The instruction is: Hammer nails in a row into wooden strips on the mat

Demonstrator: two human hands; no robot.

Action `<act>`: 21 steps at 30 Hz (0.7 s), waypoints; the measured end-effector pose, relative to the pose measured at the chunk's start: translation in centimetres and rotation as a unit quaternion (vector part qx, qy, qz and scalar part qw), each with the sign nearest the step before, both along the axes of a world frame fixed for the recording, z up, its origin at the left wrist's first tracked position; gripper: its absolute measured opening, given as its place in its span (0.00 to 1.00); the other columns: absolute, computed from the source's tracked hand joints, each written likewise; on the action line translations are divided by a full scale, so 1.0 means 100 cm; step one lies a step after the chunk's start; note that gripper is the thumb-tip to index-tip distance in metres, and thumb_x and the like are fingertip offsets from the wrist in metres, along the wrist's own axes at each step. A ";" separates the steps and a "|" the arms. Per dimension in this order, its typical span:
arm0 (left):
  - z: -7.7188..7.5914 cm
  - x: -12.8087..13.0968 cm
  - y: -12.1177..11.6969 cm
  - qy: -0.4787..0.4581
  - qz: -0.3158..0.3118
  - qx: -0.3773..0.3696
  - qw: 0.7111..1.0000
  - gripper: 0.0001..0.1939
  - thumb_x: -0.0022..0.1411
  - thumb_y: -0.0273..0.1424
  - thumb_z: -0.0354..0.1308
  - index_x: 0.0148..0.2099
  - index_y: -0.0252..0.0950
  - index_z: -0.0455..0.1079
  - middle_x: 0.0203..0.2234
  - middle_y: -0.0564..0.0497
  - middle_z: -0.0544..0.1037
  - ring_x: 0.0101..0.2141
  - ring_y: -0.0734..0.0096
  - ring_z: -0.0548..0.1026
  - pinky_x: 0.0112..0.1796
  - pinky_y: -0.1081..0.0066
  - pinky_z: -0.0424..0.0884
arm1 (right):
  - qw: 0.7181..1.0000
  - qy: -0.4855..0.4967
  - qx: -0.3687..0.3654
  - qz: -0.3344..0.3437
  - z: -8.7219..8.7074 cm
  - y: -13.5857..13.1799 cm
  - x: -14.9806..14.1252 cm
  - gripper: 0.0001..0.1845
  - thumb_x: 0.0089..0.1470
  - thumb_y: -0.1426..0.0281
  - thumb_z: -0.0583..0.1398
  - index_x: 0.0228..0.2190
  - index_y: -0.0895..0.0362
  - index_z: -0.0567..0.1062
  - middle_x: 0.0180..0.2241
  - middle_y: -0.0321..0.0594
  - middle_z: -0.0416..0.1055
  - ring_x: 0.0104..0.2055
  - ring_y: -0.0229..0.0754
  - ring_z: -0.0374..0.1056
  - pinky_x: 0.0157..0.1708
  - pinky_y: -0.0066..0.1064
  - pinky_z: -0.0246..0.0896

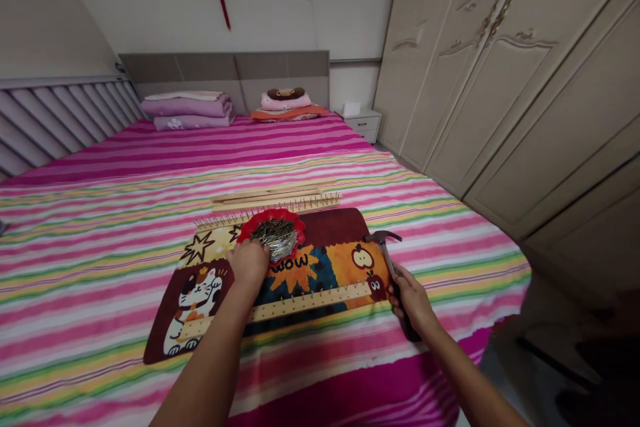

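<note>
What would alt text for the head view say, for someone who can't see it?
A person's left hand is at the edge of a red scalloped bowl of metal nails; the right hand grips a dark-handled claw hammer. A pale wooden strip with upright nails lies on a multicoloured cartoon mat on a striped bedspread.

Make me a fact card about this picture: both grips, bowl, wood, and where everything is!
Left grip: at the edge of the red bowl
Right grip: holding the hammer
In bowl: nails
Near wooden strip: on the patterned mat
Far wooden strip: behind the bowl, nails upright
Underneath: striped bedcover
</note>
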State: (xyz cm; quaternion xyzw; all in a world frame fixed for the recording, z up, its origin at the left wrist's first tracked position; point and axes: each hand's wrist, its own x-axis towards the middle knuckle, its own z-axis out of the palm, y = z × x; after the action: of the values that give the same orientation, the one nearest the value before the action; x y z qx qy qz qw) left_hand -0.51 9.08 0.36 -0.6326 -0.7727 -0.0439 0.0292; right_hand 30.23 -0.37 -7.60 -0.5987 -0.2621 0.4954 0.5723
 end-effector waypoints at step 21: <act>0.007 -0.036 -0.038 -0.271 0.075 0.118 0.952 0.12 0.54 0.37 0.50 0.31 0.38 0.72 0.26 0.49 0.77 0.30 0.64 0.73 0.32 0.69 0.64 | 1.000 0.003 0.013 -0.005 -0.002 -0.001 -0.001 0.26 0.43 0.63 0.58 0.47 0.53 0.68 0.14 0.23 0.60 0.10 0.29 0.50 0.07 0.17 0.39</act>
State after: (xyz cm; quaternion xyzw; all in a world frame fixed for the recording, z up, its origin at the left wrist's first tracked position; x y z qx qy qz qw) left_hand -4.12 5.31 1.09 -0.5290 -0.7861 -0.3024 -0.1037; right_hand 30.15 -0.48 -7.81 -0.5911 -0.2640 0.4907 0.5831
